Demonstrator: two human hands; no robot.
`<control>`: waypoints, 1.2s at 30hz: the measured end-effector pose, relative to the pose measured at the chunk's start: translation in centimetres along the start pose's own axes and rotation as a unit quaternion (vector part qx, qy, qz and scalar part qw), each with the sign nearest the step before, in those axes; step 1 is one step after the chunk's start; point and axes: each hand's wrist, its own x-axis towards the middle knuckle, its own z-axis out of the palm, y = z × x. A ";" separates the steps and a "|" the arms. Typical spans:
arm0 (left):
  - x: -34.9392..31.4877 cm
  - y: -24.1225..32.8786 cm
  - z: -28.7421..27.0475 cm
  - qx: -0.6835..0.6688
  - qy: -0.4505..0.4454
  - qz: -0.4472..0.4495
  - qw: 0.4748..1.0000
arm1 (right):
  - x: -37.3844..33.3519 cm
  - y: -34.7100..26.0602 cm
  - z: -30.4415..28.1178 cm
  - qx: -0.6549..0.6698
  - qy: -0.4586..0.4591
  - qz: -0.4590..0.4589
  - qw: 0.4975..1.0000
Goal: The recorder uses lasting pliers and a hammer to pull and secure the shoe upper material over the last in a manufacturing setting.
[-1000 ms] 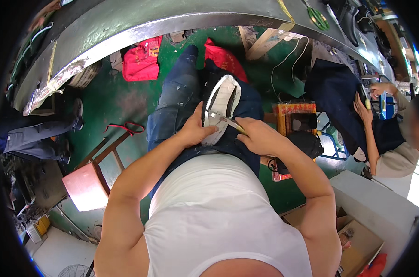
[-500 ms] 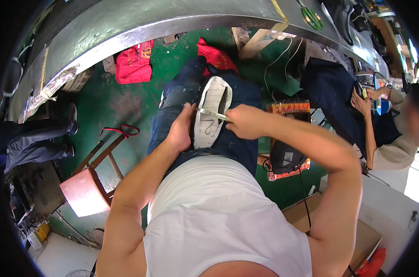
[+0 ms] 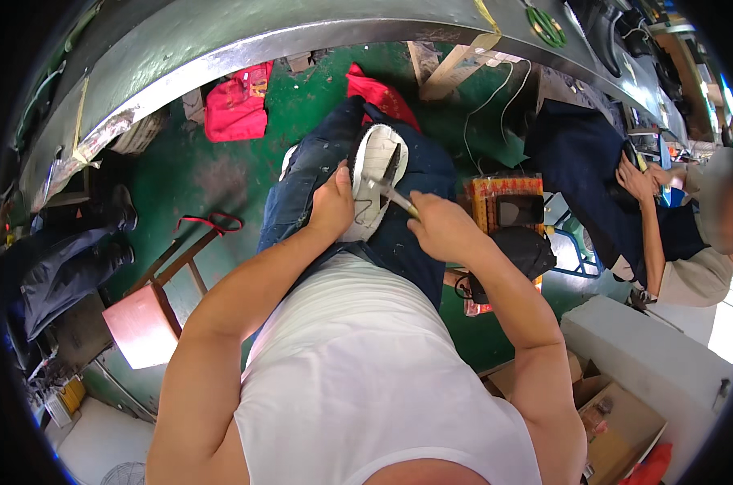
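Note:
A shoe (image 3: 373,152) without an outsole lies bottom up across my lap. Its underside is white and long, with a dark strip along the right edge and a dark curved mark near the heel end. My left hand (image 3: 332,200) grips the shoe's left side. In my right hand (image 3: 445,229) is a metal hand tool (image 3: 397,198) with a pale grip. The tool's head reaches over the middle of the white bottom; whether it touches is unclear, and blur hides its exact kind.
A metal bench (image 3: 318,36) crosses the far side, with green-handled scissors (image 3: 546,28) on it. A wooden stool (image 3: 144,323) stands left. At right are a black bag (image 3: 512,259) and a seated person (image 3: 686,250). Red cloths (image 3: 237,105) lie on the floor.
My right hand and the tool have shifted right and slightly down, and the tool is tilted more. My left hand has moved right, further over the shoe. My right elbow has come in.

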 end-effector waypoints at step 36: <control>0.5 2.9 -3.7 0.223 -0.232 0.144 0.936 | 5.2 2.2 -0.8 0.108 0.076 -0.036 0.991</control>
